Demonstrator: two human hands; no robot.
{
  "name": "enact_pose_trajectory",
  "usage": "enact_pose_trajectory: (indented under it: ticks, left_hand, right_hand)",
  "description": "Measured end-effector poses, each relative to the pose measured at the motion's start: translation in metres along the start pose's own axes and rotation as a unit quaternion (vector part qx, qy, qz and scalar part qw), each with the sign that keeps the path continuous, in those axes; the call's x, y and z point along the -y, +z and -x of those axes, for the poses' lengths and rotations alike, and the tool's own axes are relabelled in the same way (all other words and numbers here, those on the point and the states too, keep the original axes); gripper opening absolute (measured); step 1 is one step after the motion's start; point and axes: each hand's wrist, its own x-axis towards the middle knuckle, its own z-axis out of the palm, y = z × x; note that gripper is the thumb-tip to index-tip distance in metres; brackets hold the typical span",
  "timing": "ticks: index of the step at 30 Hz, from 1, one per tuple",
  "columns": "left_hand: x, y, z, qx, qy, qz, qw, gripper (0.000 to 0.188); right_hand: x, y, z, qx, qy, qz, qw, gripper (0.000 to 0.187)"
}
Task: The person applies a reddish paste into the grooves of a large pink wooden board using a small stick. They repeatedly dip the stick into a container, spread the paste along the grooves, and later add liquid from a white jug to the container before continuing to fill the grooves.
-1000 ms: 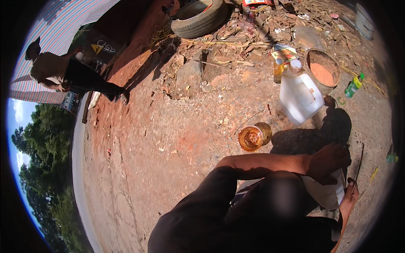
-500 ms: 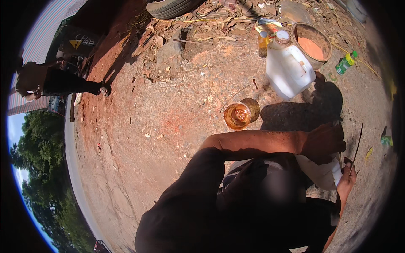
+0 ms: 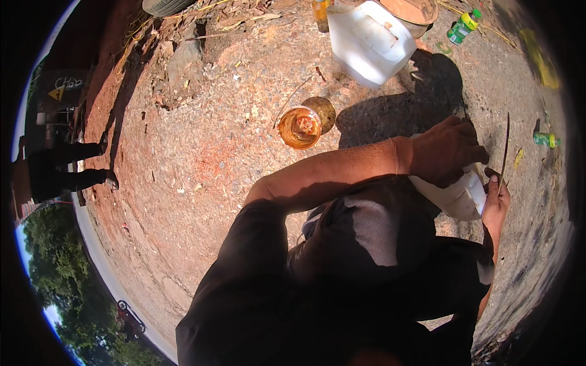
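Observation:
My left hand [image 3: 444, 152] lies in shade, fingers curled over the top of a white plastic container [image 3: 453, 200] beside my knee. Against the container's other side is my right hand [image 3: 495, 198], with a long thin dark strip [image 3: 506, 146] pinched between thumb and fingers, pointing up and away. I cannot tell whether the strip is a blade or a stick. My left forearm and leg hide much of the container. Left of my hands, a round tub [image 3: 300, 127] with orange-brown residue inside stands on the ground. Beyond it is a large white jug [image 3: 372, 46].
Behind the jug sits a bucket [image 3: 421, 27] of pinkish material, beside an amber bottle [image 3: 320, 15]. Green-labelled bottles are at the right, one upright [image 3: 464, 27], one lying [image 3: 546, 140]. A tyre [image 3: 166, 6] lies far off. Another person [image 3: 67, 171] stands left; a motorbike [image 3: 130, 318] is on the road.
My view has shifted, so the ground things appear higher and farther left. Both hands keep hold of the same things. The other person's legs have moved apart, and more of the motorbike shows.

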Motion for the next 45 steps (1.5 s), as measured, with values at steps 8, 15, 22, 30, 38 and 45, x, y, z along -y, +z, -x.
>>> enact_pose_trajectory:
  ticks: [8,15,22,30,38,45]
  left_hand:
    - [-0.010,0.012,0.005,-0.101,-0.053,-0.020,0.993,0.059]
    - [-0.010,-0.002,0.004,-0.087,-0.021,0.036,0.995,0.060]
    - [-0.003,0.011,-0.002,-0.110,0.000,0.025,0.994,0.062]
    - [-0.018,-0.026,0.090,-0.199,-0.205,0.328,0.900,0.039]
    - [-0.055,-0.019,0.342,-0.242,-0.657,0.121,0.703,0.017]
    - [0.020,0.001,0.422,-0.342,-0.587,0.030,0.733,0.037]
  right_hand:
    - [0.003,-0.001,0.003,-0.002,0.010,-0.039,0.999,0.037]
    - [0.003,0.004,0.002,-0.008,0.003,-0.051,0.999,0.039]
    - [-0.015,-0.002,-0.005,-0.004,0.036,-0.029,0.999,0.042]
    - [-0.018,-0.006,-0.002,-0.018,0.009,-0.021,1.000,0.041]
    - [0.105,-0.044,0.026,0.122,-0.067,-0.068,0.988,0.044]
    - [0.191,0.101,0.012,0.410,0.008,-0.093,0.907,0.035]
